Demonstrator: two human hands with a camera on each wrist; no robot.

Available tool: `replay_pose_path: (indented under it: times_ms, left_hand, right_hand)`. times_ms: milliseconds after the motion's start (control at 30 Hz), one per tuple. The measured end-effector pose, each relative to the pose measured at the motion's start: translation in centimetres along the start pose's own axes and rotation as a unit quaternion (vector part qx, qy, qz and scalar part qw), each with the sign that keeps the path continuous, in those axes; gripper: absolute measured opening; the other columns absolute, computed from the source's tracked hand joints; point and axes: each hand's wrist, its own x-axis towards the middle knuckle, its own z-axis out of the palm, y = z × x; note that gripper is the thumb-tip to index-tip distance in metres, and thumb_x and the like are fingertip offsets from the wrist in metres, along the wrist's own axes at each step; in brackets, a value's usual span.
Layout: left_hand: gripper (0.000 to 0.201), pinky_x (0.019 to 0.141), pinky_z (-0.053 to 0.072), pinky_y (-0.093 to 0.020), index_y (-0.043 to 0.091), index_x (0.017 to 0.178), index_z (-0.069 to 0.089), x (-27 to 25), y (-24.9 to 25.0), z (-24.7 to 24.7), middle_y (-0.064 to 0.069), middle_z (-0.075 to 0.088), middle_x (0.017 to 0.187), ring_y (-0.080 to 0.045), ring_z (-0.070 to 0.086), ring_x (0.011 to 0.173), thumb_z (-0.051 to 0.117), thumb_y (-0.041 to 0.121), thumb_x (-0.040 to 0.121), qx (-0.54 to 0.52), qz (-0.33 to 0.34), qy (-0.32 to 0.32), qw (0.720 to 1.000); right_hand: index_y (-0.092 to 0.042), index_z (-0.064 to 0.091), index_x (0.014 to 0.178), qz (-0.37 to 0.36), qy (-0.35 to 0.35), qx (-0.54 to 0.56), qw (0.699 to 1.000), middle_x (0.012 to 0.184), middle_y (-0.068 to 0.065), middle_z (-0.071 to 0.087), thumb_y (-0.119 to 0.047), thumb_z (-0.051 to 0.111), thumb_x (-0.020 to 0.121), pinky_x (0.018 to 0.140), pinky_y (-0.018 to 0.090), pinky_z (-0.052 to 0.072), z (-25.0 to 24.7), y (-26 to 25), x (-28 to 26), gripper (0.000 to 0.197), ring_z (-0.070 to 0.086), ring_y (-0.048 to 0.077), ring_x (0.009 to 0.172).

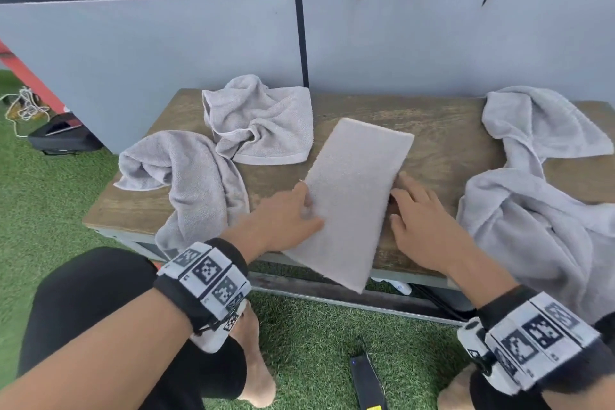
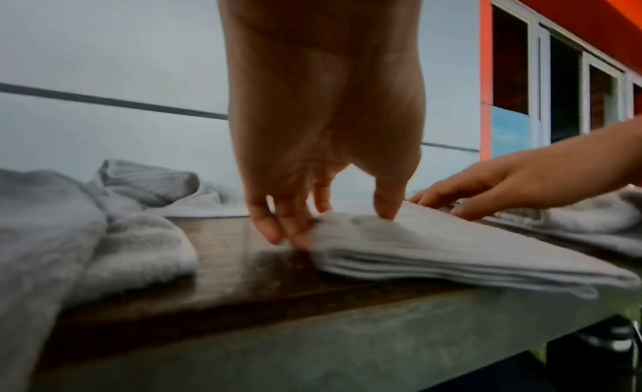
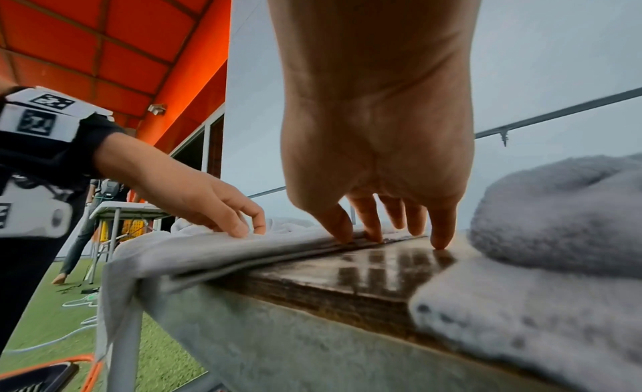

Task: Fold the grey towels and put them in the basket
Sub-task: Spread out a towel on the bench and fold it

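Observation:
A folded grey towel (image 1: 352, 196) lies slantwise on the middle of the wooden table (image 1: 449, 130), its near end hanging over the front edge. My left hand (image 1: 307, 206) is at its left edge, thumb pressed on top and straight fingers against the edge (image 2: 330, 219). My right hand (image 1: 399, 196) is at its right edge, straight fingertips (image 3: 441, 241) down on the wood beside the towel's layers. Crumpled grey towels lie at the back (image 1: 259, 123), at the left (image 1: 189, 173) and at the right (image 1: 532, 210). No basket is in view.
A grey wall (image 1: 432, 43) stands right behind the table. Green turf (image 1: 50, 193) surrounds it, with a black device (image 1: 367, 379) on the ground by my knees. Cables and a dark bag (image 1: 63, 136) lie far left. A person stands by a folding table (image 3: 128, 205) in the distance.

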Motion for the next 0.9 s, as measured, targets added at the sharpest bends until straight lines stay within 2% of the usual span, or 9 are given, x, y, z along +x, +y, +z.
replay_pose_path:
  times_ms: [67, 133, 233, 400, 500, 600, 667, 733, 900]
  left_hand:
    - [0.033, 0.062, 0.039, -0.026, 0.019, 0.116, 0.05, -0.3, 0.8, 0.3, 0.01, 0.057, 0.081, 0.0, 0.057, 0.067, 0.055, 0.046, 0.098, -0.083, 0.048, -0.049, 0.994]
    - [0.029, 0.058, 0.037, -0.024, 0.023, 0.121, 0.051, -0.3, 1.7, 0.2, 0.011, 0.055, 0.073, 0.003, 0.052, 0.057, 0.057, 0.04, 0.099, -0.091, 0.099, -0.076, 0.988]
    - [0.057, 0.064, 0.05, -0.033, 0.035, 0.138, 0.036, -0.3, 1.8, -0.2, 0.007, 0.06, 0.084, -0.01, 0.059, 0.069, 0.064, 0.022, 0.09, -0.041, 0.132, -0.11, 0.984]
    - [0.117, 0.073, 0.057, -0.038, 0.056, 0.144, 0.004, -1.6, 1.5, 0.3, 0.001, 0.039, 0.121, -0.019, 0.06, 0.092, 0.072, -0.006, 0.07, 0.099, 0.124, -0.165, 0.973]
    - [0.107, 0.077, 0.057, -0.042, 0.056, 0.144, 0.007, -1.8, 1.6, 1.3, -0.002, 0.041, 0.114, -0.019, 0.06, 0.082, 0.069, -0.002, 0.079, 0.126, 0.146, -0.088, 0.977]
    - [0.079, 0.089, 0.053, -0.04, 0.056, 0.145, 0.021, -1.6, 1.7, 1.5, -0.002, 0.047, 0.116, -0.019, 0.058, 0.094, 0.062, 0.017, 0.091, 0.114, 0.167, -0.037, 0.979]
    - [0.051, 0.098, 0.045, -0.038, 0.051, 0.143, 0.04, -1.4, 1.8, 1.3, 0.0, 0.047, 0.11, -0.016, 0.049, 0.099, 0.057, 0.039, 0.096, 0.124, 0.195, 0.02, 0.973]
    - [0.036, 0.091, 0.047, -0.038, 0.038, 0.126, 0.064, -1.2, 1.7, 1.2, 0.003, 0.044, 0.098, -0.014, 0.043, 0.093, 0.051, 0.053, 0.095, 0.091, 0.211, 0.081, 0.97]
    - [0.04, 0.081, 0.04, -0.03, 0.009, 0.093, 0.068, -0.9, 2.2, 0.9, -0.001, 0.056, 0.094, -0.013, 0.05, 0.092, 0.048, 0.042, 0.101, -0.141, 0.168, 0.169, 0.961]
  right_hand:
    - [-0.008, 0.041, 0.139, 0.025, 0.001, 0.0, 1.0, 0.16, 0.017, 0.024, -0.016, 0.045, 0.099, 0.112, 0.046, 0.031, -0.3, 0.4, 0.2, 0.041, 0.029, 0.038, 0.142]
    - [-0.008, 0.042, 0.13, 0.045, 0.01, 0.023, 0.999, 0.144, 0.016, 0.039, -0.011, 0.045, 0.097, 0.098, 0.043, 0.038, -0.8, 0.4, 0.2, 0.034, 0.04, 0.035, 0.127]
    - [-0.009, 0.043, 0.128, 0.054, -0.001, 0.038, 0.998, 0.128, 0.016, 0.047, -0.005, 0.045, 0.095, 0.085, 0.038, 0.037, -1.5, 0.5, 0.1, 0.034, 0.045, 0.032, 0.114]
    - [-0.025, 0.038, 0.144, 0.029, -0.082, -0.002, 0.996, 0.139, 0.003, 0.04, 0.004, 0.048, 0.089, 0.094, 0.036, 0.039, -2.4, 0.2, -0.2, 0.062, 0.036, 0.024, 0.131]
    - [-0.028, 0.036, 0.147, 0.012, -0.086, 0.0, 0.996, 0.14, -0.001, 0.038, 0.008, 0.049, 0.086, 0.1, 0.034, 0.039, -2.6, 0.4, -0.6, 0.072, 0.035, 0.021, 0.135]
    - [-0.028, 0.035, 0.15, -0.004, -0.087, 0.014, 0.996, 0.146, -0.005, 0.037, 0.008, 0.049, 0.087, 0.094, 0.03, 0.036, -2.5, 1.0, -1.3, 0.073, 0.04, 0.021, 0.133]
    - [-0.027, 0.035, 0.151, -0.014, -0.088, 0.036, 0.995, 0.153, -0.007, 0.034, 0.006, 0.049, 0.089, 0.096, 0.031, 0.041, -2.6, 1.5, -1.8, 0.071, 0.044, 0.02, 0.132]
    - [-0.028, 0.034, 0.151, -0.027, -0.094, 0.045, 0.994, 0.156, -0.009, 0.03, 0.007, 0.048, 0.088, 0.101, 0.034, 0.044, -2.6, 1.9, -2.2, 0.074, 0.043, 0.019, 0.135]
    - [-0.029, 0.033, 0.152, -0.057, -0.1, 0.069, 0.991, 0.162, -0.006, 0.019, 0.01, 0.055, 0.084, 0.12, 0.032, 0.024, -2.0, 3.0, -3.0, 0.081, 0.02, 0.018, 0.15]
